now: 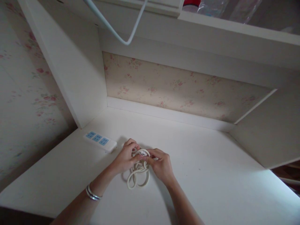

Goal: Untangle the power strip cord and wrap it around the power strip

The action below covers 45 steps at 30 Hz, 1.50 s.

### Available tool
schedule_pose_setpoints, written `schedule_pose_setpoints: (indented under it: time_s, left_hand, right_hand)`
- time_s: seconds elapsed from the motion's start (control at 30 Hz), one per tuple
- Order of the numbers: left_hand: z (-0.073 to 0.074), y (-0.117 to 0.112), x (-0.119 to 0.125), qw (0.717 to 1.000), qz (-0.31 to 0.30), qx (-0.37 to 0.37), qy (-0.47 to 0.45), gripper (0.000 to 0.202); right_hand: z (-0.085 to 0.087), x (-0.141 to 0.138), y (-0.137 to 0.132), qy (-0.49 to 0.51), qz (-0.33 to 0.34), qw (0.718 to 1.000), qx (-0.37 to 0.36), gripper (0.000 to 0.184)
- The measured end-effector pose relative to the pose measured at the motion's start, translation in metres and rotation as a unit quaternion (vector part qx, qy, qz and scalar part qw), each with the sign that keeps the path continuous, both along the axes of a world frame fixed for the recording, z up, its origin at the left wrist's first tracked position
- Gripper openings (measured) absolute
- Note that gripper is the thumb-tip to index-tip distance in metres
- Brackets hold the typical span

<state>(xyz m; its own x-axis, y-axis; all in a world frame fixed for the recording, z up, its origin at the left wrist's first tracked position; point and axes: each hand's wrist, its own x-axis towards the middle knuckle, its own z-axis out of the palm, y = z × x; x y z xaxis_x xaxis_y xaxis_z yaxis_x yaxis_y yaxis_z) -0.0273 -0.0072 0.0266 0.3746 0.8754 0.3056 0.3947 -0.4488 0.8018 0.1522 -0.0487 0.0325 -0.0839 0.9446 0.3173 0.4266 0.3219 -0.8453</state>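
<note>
Both my hands are closed around a tangled bundle of white power cord [140, 168], just above the white desk. My left hand [128, 156] grips it from the left side, thumb pointing inward. From the right, my right hand [161, 164] pinches the top of the same bundle, its thumb close to the left one. Loose loops of the cord hang below the fingers toward me. To the left of my left hand lies a white power strip [112, 146] with three blue socket panels. The cord's plug end cannot be made out clearly between the fingers.
The white desk [199, 187] has side panels [70, 62] at left and right and a low back ledge [164, 113]. Overhead, a shelf [234, 29] holds plastic-wrapped things, and a bent white rod [127, 42] hangs down in front. Floral wallpaper [164, 84] covers the back wall.
</note>
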Motion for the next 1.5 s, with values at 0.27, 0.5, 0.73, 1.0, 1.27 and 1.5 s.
schedule_pose_setpoints:
  time_s: [0.27,0.5,0.73,1.0,1.27,1.5]
  left_hand:
    - [-0.004,-0.002,0.006,0.999,0.013,0.01,-0.034,0.012]
    - [-0.004,0.003,0.001,0.974,0.068,-0.134,-0.171,0.022]
    - [-0.009,0.01,-0.001,0.946,0.113,-0.101,-0.286,0.021]
    - [-0.01,0.003,-0.004,0.988,0.032,0.038,-0.143,0.019]
    - [-0.009,-0.001,-0.006,0.965,-0.04,0.256,0.044,0.03]
    - [-0.003,-0.003,-0.006,0.945,0.02,0.287,0.152,0.021]
  right_hand:
    - [-0.005,0.0,0.004,0.028,-0.032,0.999,-0.025,0.014]
    - [-0.017,0.006,0.009,0.059,-0.039,0.995,-0.063,0.02]
    - [-0.027,0.011,0.021,0.222,-0.063,0.965,-0.127,0.032]
    - [-0.031,0.013,0.024,0.176,-0.12,0.969,-0.121,0.032]
    - [-0.036,0.025,0.03,0.136,-0.211,0.966,-0.058,0.031]
    - [-0.033,0.033,0.031,0.136,-0.257,0.956,-0.044,0.036]
